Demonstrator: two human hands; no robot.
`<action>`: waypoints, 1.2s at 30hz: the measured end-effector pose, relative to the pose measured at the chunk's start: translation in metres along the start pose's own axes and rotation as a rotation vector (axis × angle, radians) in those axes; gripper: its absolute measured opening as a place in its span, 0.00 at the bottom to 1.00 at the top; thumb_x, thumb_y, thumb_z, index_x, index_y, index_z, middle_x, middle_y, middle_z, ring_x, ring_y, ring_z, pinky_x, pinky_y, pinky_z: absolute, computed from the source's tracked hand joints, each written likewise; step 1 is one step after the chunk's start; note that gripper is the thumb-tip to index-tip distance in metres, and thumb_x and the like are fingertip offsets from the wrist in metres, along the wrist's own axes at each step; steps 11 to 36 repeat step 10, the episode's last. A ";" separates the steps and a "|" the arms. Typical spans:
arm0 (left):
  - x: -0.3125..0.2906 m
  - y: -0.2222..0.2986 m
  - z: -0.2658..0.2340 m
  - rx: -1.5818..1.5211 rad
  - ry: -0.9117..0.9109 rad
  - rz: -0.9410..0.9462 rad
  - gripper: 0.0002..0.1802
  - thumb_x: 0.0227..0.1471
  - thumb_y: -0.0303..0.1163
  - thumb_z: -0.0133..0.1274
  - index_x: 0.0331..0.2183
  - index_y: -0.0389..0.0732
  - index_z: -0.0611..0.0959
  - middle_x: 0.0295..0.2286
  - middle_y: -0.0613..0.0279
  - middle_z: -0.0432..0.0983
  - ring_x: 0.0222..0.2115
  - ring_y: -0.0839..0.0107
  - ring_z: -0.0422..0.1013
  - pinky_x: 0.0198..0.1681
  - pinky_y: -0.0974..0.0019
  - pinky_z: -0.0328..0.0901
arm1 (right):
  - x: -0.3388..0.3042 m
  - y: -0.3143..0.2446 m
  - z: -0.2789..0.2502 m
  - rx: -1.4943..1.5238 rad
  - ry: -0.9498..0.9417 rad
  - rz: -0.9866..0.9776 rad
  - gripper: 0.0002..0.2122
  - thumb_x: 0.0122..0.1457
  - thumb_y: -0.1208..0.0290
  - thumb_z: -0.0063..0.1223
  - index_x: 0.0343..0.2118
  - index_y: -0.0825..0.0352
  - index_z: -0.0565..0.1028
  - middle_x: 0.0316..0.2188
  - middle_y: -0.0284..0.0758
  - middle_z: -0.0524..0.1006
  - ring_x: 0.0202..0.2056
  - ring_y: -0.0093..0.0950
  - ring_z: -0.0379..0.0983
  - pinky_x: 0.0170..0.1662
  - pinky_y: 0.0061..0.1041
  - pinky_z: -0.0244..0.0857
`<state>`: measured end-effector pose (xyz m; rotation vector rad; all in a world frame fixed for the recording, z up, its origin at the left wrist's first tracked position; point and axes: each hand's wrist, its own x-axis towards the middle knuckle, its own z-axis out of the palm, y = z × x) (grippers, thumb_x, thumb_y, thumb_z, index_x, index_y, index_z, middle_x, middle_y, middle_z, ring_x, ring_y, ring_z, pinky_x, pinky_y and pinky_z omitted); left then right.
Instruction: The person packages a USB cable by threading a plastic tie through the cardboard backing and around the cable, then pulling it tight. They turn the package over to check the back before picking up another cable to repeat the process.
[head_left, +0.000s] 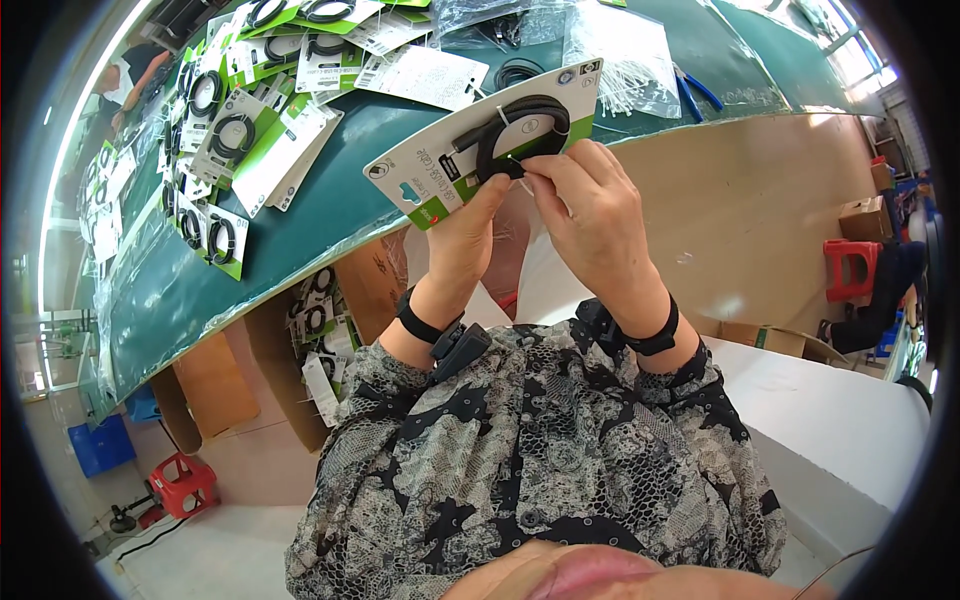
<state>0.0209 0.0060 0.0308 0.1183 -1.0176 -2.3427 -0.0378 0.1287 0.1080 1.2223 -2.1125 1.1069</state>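
Observation:
Held up over the table's near edge is a white and green cardboard package card with a coiled black cable on its front. My left hand grips the card from below, its thumb at the bottom edge beside the coil. On the coil's lower side, the fingertips of my right hand are pinched together around a thin white cable tie. Another bit of white tie shows at the top of the coil. My fingers behind the card are hidden.
Many carded cables lie heaped on the green table at the left. Farther back is a clear bag of white cable ties, with blue-handled pliers beside it. Below the table edge, a cardboard box contains more carded cables.

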 end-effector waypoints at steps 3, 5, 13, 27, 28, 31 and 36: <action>-0.001 0.000 -0.001 0.024 -0.020 0.026 0.22 0.48 0.14 0.53 0.46 0.38 0.74 0.41 0.62 0.73 0.41 0.72 0.71 0.47 0.69 0.66 | 0.000 -0.001 0.001 -0.019 -0.002 0.000 0.07 0.45 0.82 0.59 0.29 0.67 0.77 0.23 0.34 0.70 0.28 0.33 0.69 0.31 0.29 0.65; -0.003 0.000 -0.002 0.046 -0.041 0.039 0.21 0.47 0.14 0.54 0.46 0.38 0.74 0.41 0.62 0.73 0.42 0.72 0.70 0.47 0.70 0.65 | 0.000 -0.002 0.000 -0.021 -0.007 -0.001 0.07 0.45 0.82 0.59 0.29 0.67 0.77 0.23 0.34 0.70 0.29 0.33 0.69 0.31 0.30 0.65; -0.007 0.000 -0.006 0.391 -0.086 0.138 0.21 0.48 0.16 0.54 0.46 0.39 0.74 0.42 0.61 0.73 0.43 0.73 0.70 0.48 0.71 0.64 | -0.001 -0.001 0.000 -0.011 -0.029 -0.005 0.08 0.45 0.81 0.58 0.30 0.66 0.77 0.26 0.34 0.71 0.29 0.33 0.69 0.32 0.29 0.65; -0.007 0.000 -0.006 0.391 -0.086 0.138 0.21 0.48 0.16 0.54 0.46 0.39 0.74 0.42 0.61 0.73 0.43 0.73 0.70 0.48 0.71 0.64 | -0.001 -0.001 0.000 -0.011 -0.029 -0.005 0.08 0.45 0.81 0.58 0.30 0.66 0.77 0.26 0.34 0.71 0.29 0.33 0.69 0.32 0.29 0.65; -0.007 0.000 -0.006 0.391 -0.086 0.138 0.21 0.48 0.16 0.54 0.46 0.39 0.74 0.42 0.61 0.73 0.43 0.73 0.70 0.48 0.71 0.64 | -0.001 -0.001 0.000 -0.011 -0.029 -0.005 0.08 0.45 0.81 0.58 0.30 0.66 0.77 0.26 0.34 0.71 0.29 0.33 0.69 0.32 0.29 0.65; -0.007 0.000 -0.006 0.391 -0.086 0.138 0.21 0.48 0.16 0.54 0.46 0.39 0.74 0.42 0.61 0.73 0.43 0.73 0.70 0.48 0.71 0.64 | -0.001 -0.001 0.000 -0.011 -0.029 -0.005 0.08 0.45 0.81 0.58 0.30 0.66 0.77 0.26 0.34 0.71 0.29 0.33 0.69 0.32 0.29 0.65; -0.007 0.000 -0.006 0.391 -0.086 0.138 0.21 0.48 0.16 0.54 0.46 0.39 0.74 0.42 0.61 0.73 0.43 0.73 0.70 0.48 0.71 0.64 | -0.001 -0.001 0.000 -0.011 -0.029 -0.005 0.08 0.45 0.81 0.58 0.30 0.66 0.77 0.26 0.34 0.71 0.29 0.33 0.69 0.32 0.29 0.65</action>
